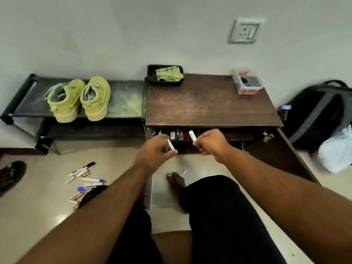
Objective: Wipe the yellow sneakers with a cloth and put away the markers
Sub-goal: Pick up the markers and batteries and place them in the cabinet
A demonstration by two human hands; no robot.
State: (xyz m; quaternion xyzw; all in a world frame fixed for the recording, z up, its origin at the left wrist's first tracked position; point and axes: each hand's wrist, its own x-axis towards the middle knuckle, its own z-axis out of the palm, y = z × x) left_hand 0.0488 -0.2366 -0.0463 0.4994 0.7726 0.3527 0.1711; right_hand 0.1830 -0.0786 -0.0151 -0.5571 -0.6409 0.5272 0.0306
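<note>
A white marker (pixel 171 145) is pinched in the left hand (pixel 152 155), another (pixel 192 137) in the right hand (pixel 211 142), at the open drawer (pixel 219 137). Several markers (pixel 85 180) remain on the near-left floor. The sneakers (pixel 80 99) sit far left on the rack (pixel 123 98); whether they are wiped cannot be told.

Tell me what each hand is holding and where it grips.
Left hand pinches a white marker near its lower end; right hand pinches another white marker at its lower end.

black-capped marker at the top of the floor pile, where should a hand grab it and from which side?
Pinch the white barrel of the black-capped marker across its width, near mid-length, coming straight down from above. It lies flat on the floor at the pile's far edge, cap end pointing up-right and clear; its lower end runs in among other markers, so likely avoid that end.
</note>
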